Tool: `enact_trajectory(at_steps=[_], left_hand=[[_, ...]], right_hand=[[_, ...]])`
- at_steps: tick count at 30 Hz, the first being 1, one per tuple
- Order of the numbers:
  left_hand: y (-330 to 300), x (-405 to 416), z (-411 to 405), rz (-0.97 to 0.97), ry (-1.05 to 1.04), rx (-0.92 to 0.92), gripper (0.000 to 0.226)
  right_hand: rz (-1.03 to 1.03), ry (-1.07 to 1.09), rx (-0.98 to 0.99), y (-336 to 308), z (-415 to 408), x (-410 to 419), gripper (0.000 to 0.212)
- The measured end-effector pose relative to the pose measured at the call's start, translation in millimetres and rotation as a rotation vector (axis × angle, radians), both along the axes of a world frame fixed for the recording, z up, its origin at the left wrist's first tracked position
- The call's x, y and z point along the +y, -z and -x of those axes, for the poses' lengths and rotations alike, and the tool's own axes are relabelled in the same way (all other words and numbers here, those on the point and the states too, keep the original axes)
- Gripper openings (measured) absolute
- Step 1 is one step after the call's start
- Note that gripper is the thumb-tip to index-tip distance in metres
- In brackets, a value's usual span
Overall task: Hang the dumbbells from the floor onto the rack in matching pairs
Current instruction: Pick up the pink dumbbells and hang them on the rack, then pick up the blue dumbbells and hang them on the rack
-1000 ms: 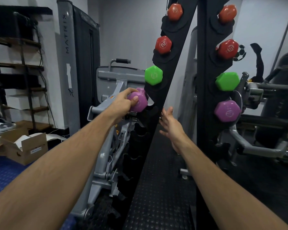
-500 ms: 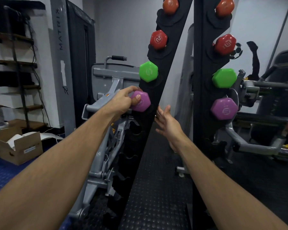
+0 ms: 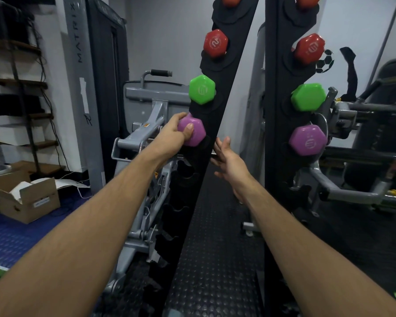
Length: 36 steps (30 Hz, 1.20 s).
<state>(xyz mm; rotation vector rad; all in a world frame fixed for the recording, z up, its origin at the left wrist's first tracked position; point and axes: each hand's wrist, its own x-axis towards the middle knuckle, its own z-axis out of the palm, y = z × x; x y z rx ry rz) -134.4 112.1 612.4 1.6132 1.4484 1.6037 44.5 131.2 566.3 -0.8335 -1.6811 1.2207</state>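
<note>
The black rack has a left upright (image 3: 229, 65) and a right upright (image 3: 277, 72). My left hand (image 3: 172, 133) grips a purple dumbbell (image 3: 196, 133) at the left upright, just below a green dumbbell (image 3: 202, 89). A matching purple dumbbell (image 3: 308, 140) hangs on the right upright under a green one (image 3: 308, 96). Red dumbbells (image 3: 215, 43) (image 3: 310, 48) hang higher on both uprights. My right hand (image 3: 226, 156) is open with spread fingers between the uprights, holding nothing. Several lower slots (image 3: 181, 179) on the left upright are bare.
A grey gym machine (image 3: 144, 133) stands behind the left upright, and another machine frame (image 3: 343, 191) lies to the right. An open cardboard box (image 3: 25, 200) sits on the blue mat at the left. Black studded rubber flooring (image 3: 215, 248) runs between the uprights.
My left hand has brought the purple dumbbell in against the left upright below the green one. My right hand has stayed open between the uprights. The view has tilted slightly down.
</note>
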Motion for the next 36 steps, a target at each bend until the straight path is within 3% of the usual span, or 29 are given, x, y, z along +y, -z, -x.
enact_trajectory(at_steps=[6, 10, 15, 20, 26, 29, 33, 36], left_hand=[[39, -13, -19, -0.117, -0.172, -0.075, 0.088], [86, -40, -48, -0.227, -0.292, -0.074, 0.077], [172, -60, -86, -0.173, -0.297, -0.131, 0.067], [269, -57, -109, 0.088, -0.153, -0.147, 0.06], [391, -50, -123, 0.453, -0.144, -0.133, 0.051], [452, -55, -128, 0.641, -0.084, -0.115, 0.048], [520, -66, -133, 0.817, -0.02, -0.154, 0.043], [558, -73, -134, 0.894, -0.006, -0.17, 0.041]], right_hand=[[-0.108, 0.083, -0.023, 2, -10, -13, 0.06], [-0.174, 0.123, -0.106, 30, -29, -25, 0.063], [-0.117, 0.145, -0.211, 101, -58, -32, 0.056], [0.011, 0.17, -0.323, 196, -76, -26, 0.052], [0.232, 0.185, -0.549, 328, -100, -16, 0.044], [0.311, 0.056, -0.806, 394, -120, -15, 0.037], [0.245, -0.181, -1.213, 471, -156, -23, 0.024], [0.258, -0.342, -1.363, 523, -183, -37, 0.027]])
